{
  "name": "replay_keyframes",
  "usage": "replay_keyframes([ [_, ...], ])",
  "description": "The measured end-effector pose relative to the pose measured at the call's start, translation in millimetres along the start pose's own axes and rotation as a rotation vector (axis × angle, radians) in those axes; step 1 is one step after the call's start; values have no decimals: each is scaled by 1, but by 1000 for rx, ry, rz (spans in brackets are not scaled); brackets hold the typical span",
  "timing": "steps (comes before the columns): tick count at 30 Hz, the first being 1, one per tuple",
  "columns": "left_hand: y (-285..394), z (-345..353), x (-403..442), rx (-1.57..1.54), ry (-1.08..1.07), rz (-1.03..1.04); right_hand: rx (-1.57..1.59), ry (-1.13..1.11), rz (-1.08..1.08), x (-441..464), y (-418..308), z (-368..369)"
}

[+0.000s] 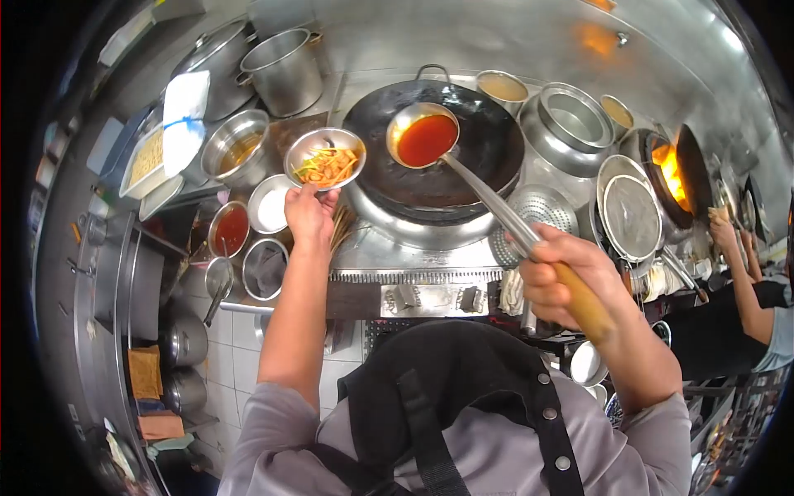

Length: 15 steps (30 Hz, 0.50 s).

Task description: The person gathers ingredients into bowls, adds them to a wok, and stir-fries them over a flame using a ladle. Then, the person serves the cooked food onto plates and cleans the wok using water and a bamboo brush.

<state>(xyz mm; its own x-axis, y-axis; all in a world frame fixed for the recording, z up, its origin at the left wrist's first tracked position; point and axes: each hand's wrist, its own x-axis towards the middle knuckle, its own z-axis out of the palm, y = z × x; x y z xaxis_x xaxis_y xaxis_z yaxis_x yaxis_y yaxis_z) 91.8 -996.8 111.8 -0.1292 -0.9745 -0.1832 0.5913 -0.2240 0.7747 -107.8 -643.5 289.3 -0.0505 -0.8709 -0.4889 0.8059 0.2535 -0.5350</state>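
My left hand (311,217) holds a small metal bowl (291,162) by its lower rim, just left of the wok. Sliced orange and green food (329,167) lies in the bowl. My right hand (566,277) is wrapped round the wooden handle (585,308) of a long metal ladle (490,197). Red-orange liquid (428,140) fills the ladle's cup, which is over the large dark wok (488,157). The wok's inside looks dark, with some wet shine.
Left stand metal pots (284,73), a container of red sauce (229,229) and a white-filled bowl (270,203). Right of the wok are a lidless pot (575,120), a perforated strainer (542,211) and round sieves (632,217). Farther right, a co-worker's arm (743,273) is near a flaming wok (693,178).
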Motion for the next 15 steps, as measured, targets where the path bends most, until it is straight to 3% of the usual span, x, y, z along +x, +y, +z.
replay_keyframes([
  [1,-5,9,2,82,-30,34,-191,75,-34,7,-5,-14],
  [2,-9,18,7,93,-46,34,-176,73,-46,18,-8,-31],
  [4,-22,35,18,372,-161,152,-781,266,-67,39,-6,-72],
  [5,-28,45,22,578,-180,185,-763,271,-76,43,2,-93],
  [6,-40,48,36,586,-194,187,-1084,371,-229,46,14,-111],
  [7,-56,46,56,1032,-300,528,-1405,474,-386,44,22,-122],
  [8,-65,47,65,1469,-399,883,-1394,480,-392,36,28,-129],
  [9,-64,63,45,1488,-415,978,-1370,522,-404,28,34,-136],
  [12,-62,103,35,1536,-405,977,-1335,596,-387,2,39,-146],
  [15,-38,148,30,1452,-458,1141,-1595,577,-352,-18,34,-138],
])
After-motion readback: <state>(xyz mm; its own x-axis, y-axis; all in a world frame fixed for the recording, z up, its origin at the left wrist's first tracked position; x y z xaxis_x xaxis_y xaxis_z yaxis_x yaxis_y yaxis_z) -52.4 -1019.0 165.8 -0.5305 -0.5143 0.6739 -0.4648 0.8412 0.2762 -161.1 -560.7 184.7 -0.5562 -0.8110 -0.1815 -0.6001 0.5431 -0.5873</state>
